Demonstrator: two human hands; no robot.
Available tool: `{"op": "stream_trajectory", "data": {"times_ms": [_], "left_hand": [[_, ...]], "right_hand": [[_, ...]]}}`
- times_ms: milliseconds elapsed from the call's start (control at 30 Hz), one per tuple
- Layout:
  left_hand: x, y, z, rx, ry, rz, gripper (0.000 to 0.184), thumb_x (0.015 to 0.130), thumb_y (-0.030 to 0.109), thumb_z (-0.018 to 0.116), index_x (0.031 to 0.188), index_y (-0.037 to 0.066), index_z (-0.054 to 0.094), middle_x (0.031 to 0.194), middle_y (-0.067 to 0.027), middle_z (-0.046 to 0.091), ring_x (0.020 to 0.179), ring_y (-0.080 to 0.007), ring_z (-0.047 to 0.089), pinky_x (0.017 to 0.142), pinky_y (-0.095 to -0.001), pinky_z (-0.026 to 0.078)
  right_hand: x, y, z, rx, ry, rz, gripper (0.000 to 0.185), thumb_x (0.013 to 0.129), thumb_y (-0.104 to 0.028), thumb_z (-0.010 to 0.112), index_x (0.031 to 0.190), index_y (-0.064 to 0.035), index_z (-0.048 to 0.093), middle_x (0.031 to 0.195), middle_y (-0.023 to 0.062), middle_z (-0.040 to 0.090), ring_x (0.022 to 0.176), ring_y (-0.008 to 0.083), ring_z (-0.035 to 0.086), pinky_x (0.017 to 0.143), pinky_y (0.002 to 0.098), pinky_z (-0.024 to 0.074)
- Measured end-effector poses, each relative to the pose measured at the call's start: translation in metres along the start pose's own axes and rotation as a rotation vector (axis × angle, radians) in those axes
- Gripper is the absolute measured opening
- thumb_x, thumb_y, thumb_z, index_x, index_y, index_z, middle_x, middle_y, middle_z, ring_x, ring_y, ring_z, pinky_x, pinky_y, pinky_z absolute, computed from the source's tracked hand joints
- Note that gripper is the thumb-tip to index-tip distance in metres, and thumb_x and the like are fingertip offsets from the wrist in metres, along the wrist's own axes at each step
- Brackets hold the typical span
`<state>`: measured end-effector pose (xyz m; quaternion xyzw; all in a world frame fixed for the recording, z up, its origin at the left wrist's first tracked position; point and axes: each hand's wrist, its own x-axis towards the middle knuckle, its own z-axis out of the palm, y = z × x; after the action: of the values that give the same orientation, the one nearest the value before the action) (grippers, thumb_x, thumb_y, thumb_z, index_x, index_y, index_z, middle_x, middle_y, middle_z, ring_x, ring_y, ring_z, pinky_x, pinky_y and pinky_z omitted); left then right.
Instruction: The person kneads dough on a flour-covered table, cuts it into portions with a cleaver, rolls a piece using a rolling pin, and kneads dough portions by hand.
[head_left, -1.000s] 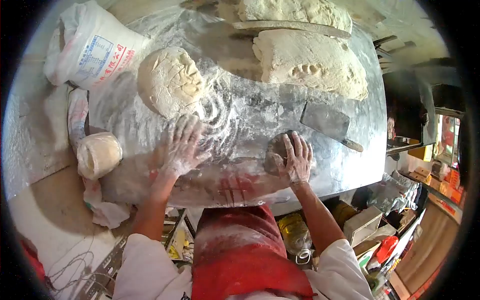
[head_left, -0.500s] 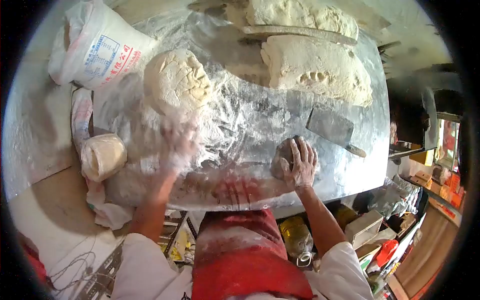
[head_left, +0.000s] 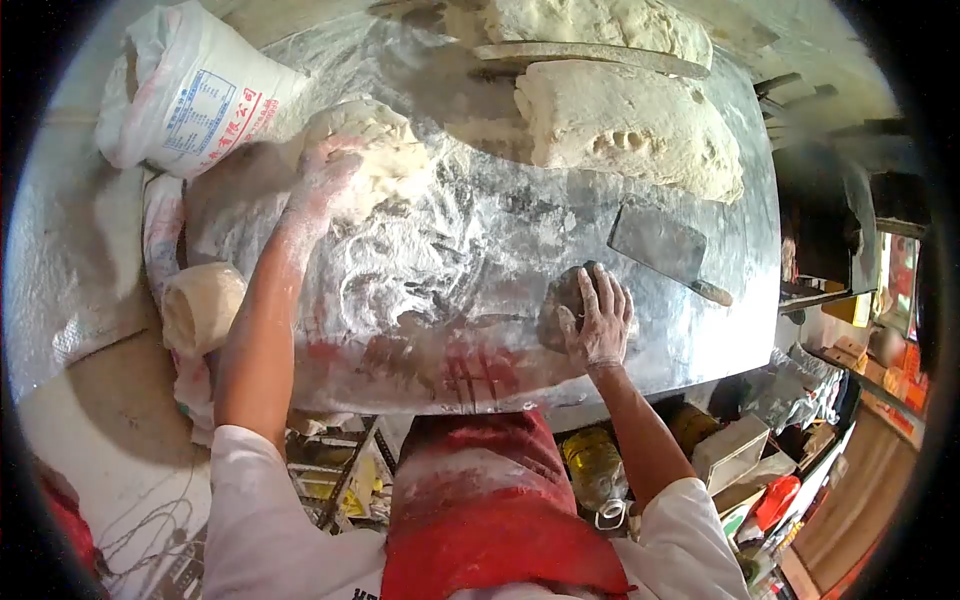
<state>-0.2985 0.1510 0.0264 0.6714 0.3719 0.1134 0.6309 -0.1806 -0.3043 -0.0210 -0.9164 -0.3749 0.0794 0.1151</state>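
My left hand (head_left: 325,180), dusted with flour and slightly blurred, is at the near left side of a round dough lump (head_left: 382,150). Its fingers are smeared by motion, so its grip is unclear. My right hand (head_left: 601,318) lies palm down on the metal tabletop (head_left: 500,255), fingers spread, with a dark patch beneath and beside it. Loose flour (head_left: 385,275) is streaked over the surface between my hands. A cleaver (head_left: 658,243) lies flat beyond my right hand, its handle toward the right.
A large folded dough slab (head_left: 630,130) lies at the back, with a long bar (head_left: 590,57) between it and another dough mass (head_left: 600,25). A printed white sack (head_left: 200,95) stands at the back left. A pale roll (head_left: 203,308) sits on the left edge.
My left hand has moved from the floured surface forward and left to the round dough. My right hand has stayed nearly in place. The flour streaks have changed shape.
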Motion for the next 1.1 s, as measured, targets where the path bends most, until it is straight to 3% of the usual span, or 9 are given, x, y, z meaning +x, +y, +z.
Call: {"op": "stream_trajectory", "data": {"times_ms": [300,400,533,600,667,767,933,967,1100], "left_hand": [[-0.099,0.042,0.074,-0.088,-0.06,-0.123,0.046,0.095,0.019,0.066,0.135,-0.002,0.056,0.107,-0.0128,0.069,0.09,-0.0158,0.069,0.07,-0.0276,0.06],[-0.149,-0.001,0.095,0.222,-0.203,-0.189,0.051,0.093,0.009,0.063,0.142,-0.001,0.05,0.149,-0.0203,0.043,0.114,-0.0204,0.062,0.081,-0.0342,0.061],[-0.148,0.002,0.071,1.164,-0.254,0.188,0.056,0.092,0.011,0.066,0.145,0.007,0.05,0.143,-0.0253,0.049,0.117,-0.0319,0.063,0.087,-0.0421,0.06],[-0.111,0.03,0.07,1.068,-0.284,-0.073,0.058,0.094,0.02,0.066,0.148,0.01,0.047,0.146,-0.0248,0.048,0.129,-0.0362,0.055,0.106,-0.0463,0.049],[-0.083,0.011,0.063,1.349,-0.122,0.432,0.058,0.1,0.038,0.058,0.151,0.013,0.045,0.156,-0.0225,0.039,0.143,-0.0377,0.038,0.121,-0.049,0.031],[-0.077,-0.063,0.073,1.441,-0.192,0.244,0.062,0.103,0.052,0.047,0.153,0.016,0.043,0.162,-0.0209,0.029,0.15,-0.0408,0.023,0.124,-0.054,0.018],[-0.162,-0.068,0.108,1.292,0.081,0.13,0.079,0.096,0.06,0.056,0.153,0.008,0.041,0.16,-0.0169,0.033,0.144,-0.0436,0.033,0.107,-0.0599,0.041],[-0.169,-0.092,0.092,1.342,0.071,0.547,0.079,0.094,0.054,0.062,0.152,0.005,0.041,0.156,-0.0177,0.039,0.137,-0.0405,0.044,0.106,-0.0577,0.043],[-0.168,-0.061,0.06,1.079,-0.058,0.542,0.075,0.089,0.039,0.071,0.151,0.008,0.043,0.158,-0.0132,0.037,0.144,-0.0343,0.036,0.115,-0.0584,0.032]], "right_hand": [[0.0,0.001,0.005,0.013,0.034,-0.019,0.067,0.09,-0.04,0.064,0.149,-0.0144,0.046,0.155,0.0134,0.041,0.142,0.0349,0.037,0.121,0.0527,0.0213],[0.001,0.001,0.003,0.016,0.013,-0.006,0.067,0.09,-0.039,0.064,0.149,-0.014,0.046,0.154,0.0135,0.042,0.142,0.0345,0.037,0.12,0.0529,0.0218],[0.001,-0.002,-0.002,0.015,0.02,-0.017,0.068,0.089,-0.039,0.064,0.149,-0.0126,0.046,0.153,0.0141,0.043,0.142,0.0358,0.037,0.12,0.0534,0.0225],[0.0,-0.002,-0.001,0.006,0.018,-0.024,0.068,0.09,-0.04,0.063,0.149,-0.0123,0.046,0.154,0.0144,0.042,0.141,0.0362,0.037,0.12,0.0532,0.0225],[0.0,-0.002,0.0,-0.01,0.019,-0.031,0.068,0.09,-0.04,0.063,0.149,-0.012,0.046,0.154,0.0147,0.042,0.141,0.0366,0.038,0.12,0.053,0.0224],[0.004,-0.001,0.002,-0.025,0.029,-0.022,0.067,0.09,-0.04,0.062,0.149,-0.0123,0.045,0.154,0.0147,0.042,0.141,0.0367,0.038,0.12,0.0525,0.0225],[0.0,-0.006,-0.007,-0.023,-0.007,-0.005,0.067,0.091,-0.04,0.061,0.15,-0.0138,0.044,0.156,0.0138,0.039,0.143,0.0359,0.036,0.12,0.0523,0.0221],[0.0,-0.006,-0.008,-0.018,-0.022,0.005,0.067,0.091,-0.041,0.061,0.15,-0.0137,0.044,0.156,0.0145,0.039,0.143,0.0357,0.035,0.12,0.0524,0.0223],[0.008,-0.033,0.01,0.063,0.024,0.064,0.07,0.094,-0.052,0.059,0.152,-0.0153,0.042,0.154,0.0185,0.04,0.144,0.0399,0.032,0.118,0.0546,0.0238]]}}
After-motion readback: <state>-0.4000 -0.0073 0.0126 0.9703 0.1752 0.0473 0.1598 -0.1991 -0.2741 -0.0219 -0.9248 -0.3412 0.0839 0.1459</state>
